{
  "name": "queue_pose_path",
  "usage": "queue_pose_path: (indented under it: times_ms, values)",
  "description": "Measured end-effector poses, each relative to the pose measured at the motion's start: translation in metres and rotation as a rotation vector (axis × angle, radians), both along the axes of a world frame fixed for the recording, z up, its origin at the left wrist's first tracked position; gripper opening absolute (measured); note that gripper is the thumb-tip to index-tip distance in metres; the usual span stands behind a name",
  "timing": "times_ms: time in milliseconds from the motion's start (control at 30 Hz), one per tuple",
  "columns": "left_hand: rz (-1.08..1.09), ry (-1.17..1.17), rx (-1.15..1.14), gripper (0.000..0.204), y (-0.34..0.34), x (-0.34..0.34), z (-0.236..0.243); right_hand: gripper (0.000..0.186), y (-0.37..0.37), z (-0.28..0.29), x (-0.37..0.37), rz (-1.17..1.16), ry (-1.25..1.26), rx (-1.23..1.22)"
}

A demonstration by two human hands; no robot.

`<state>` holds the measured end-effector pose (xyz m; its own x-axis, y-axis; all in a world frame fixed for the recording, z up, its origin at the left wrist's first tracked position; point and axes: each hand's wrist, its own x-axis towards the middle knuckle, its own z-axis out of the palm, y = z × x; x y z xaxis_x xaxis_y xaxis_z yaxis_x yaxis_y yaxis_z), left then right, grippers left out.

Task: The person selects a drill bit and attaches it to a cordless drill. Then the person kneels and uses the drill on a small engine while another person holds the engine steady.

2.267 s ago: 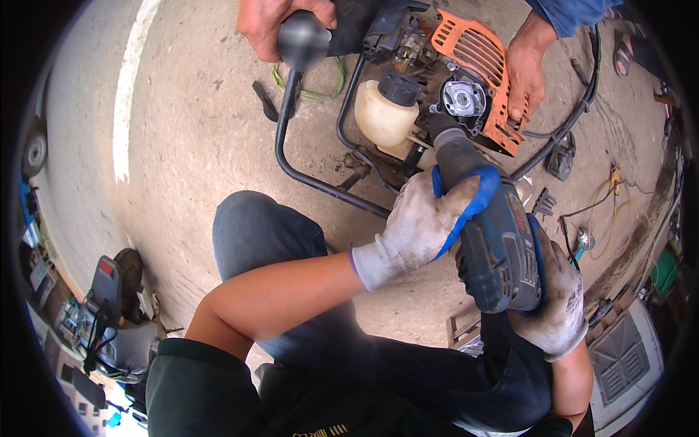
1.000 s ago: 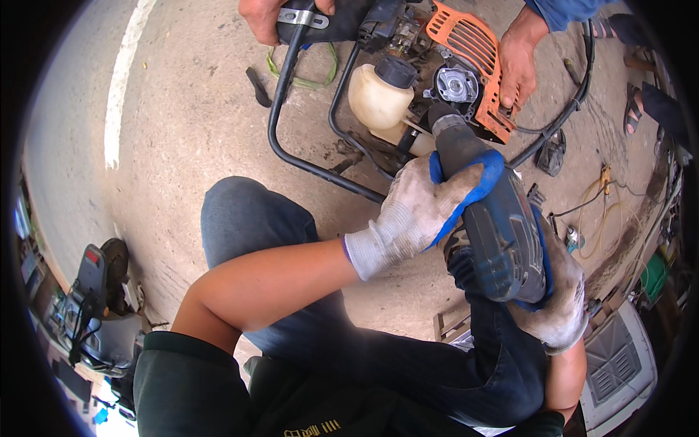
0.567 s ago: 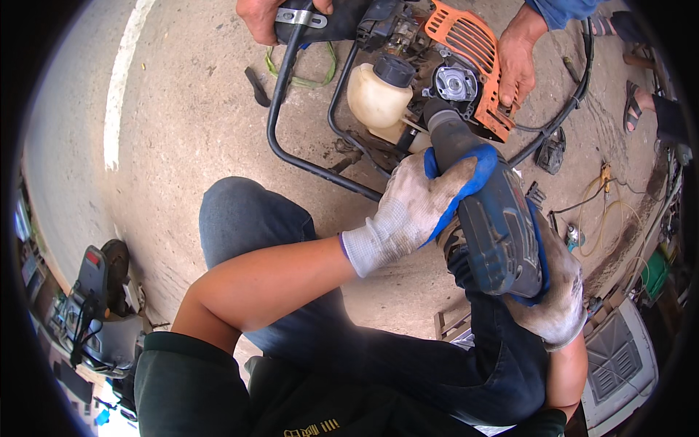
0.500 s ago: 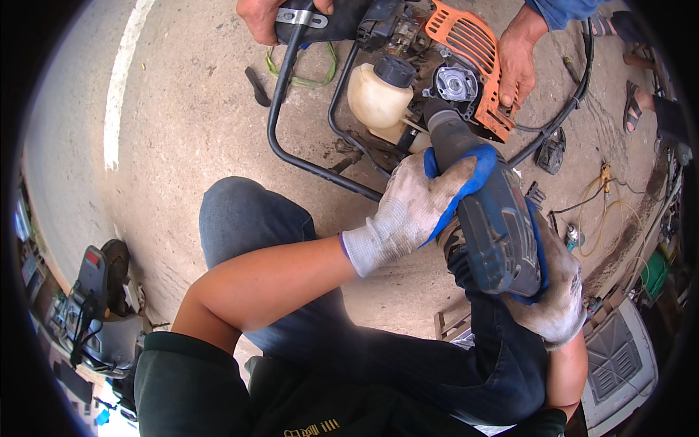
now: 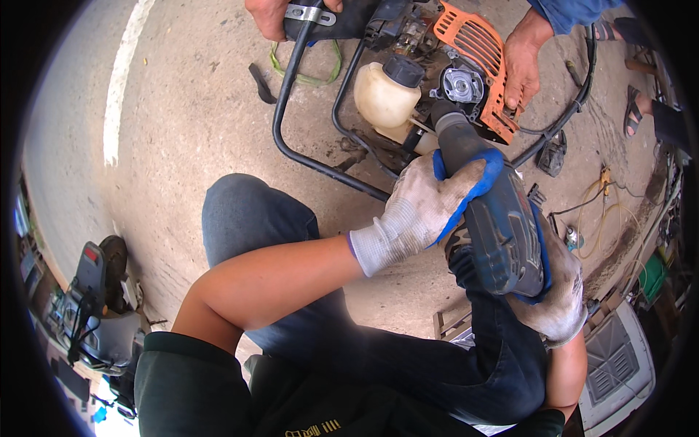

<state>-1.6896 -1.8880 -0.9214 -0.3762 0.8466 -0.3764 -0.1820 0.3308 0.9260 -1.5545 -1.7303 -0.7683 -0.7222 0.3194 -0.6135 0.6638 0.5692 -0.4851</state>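
A dark blue and black power drill (image 5: 504, 231) is held in both my gloved hands, its nose pointing away from me. My left hand (image 5: 431, 204) wraps around its front part from the left side. My right hand (image 5: 557, 291) closes on the rear, partly hidden behind the drill's body. The drill's tip meets a small engine just below a round metal part (image 5: 461, 86); the exact contact is hidden. The engine has an orange slotted cover (image 5: 477, 38) and a whitish fuel tank (image 5: 384, 96) with a black cap (image 5: 404, 71).
Another person's hands hold the engine, one on the orange cover (image 5: 523, 62), one by a black tubular frame (image 5: 280, 124). A green strap (image 5: 320, 79) and a black strip (image 5: 262, 84) lie on the concrete. A sandalled foot (image 5: 638, 109) is at right, a two-wheeler (image 5: 95, 320) at left.
The view has shifted slightly, so the engine and drill appear a little further right. Both my hands keep the same grip on the drill, and the other person's hands stay on the engine and frame.
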Motion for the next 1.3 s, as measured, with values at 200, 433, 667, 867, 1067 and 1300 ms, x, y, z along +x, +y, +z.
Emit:
queue_pose_path:
  times_ms: [200,433,667,867,1067,1300]
  values:
    - [0.257,-0.029,0.182,0.043,0.005,0.006,0.005,0.091,0.001,0.000,0.003,-0.035,0.007,-0.045]
    - [0.228,-0.044,0.199,0.044,0.003,0.001,0.009,0.093,0.003,0.002,0.004,-0.001,-0.015,-0.034]
    - [0.021,0.649,0.235,0.052,-0.005,0.000,-0.002,0.094,0.002,0.000,0.001,-0.015,-0.040,0.009]
    - [0.130,-0.074,0.007,0.038,0.008,0.000,0.000,0.092,0.011,-0.004,0.002,-0.027,0.048,0.011]
    - [0.091,0.145,0.141,0.042,0.007,-0.001,0.002,0.086,0.019,-0.010,0.010,-0.003,0.156,-0.007]
    - [0.116,0.657,0.198,0.048,0.007,0.004,-0.002,0.072,0.020,-0.007,0.017,-0.099,0.065,-0.020]
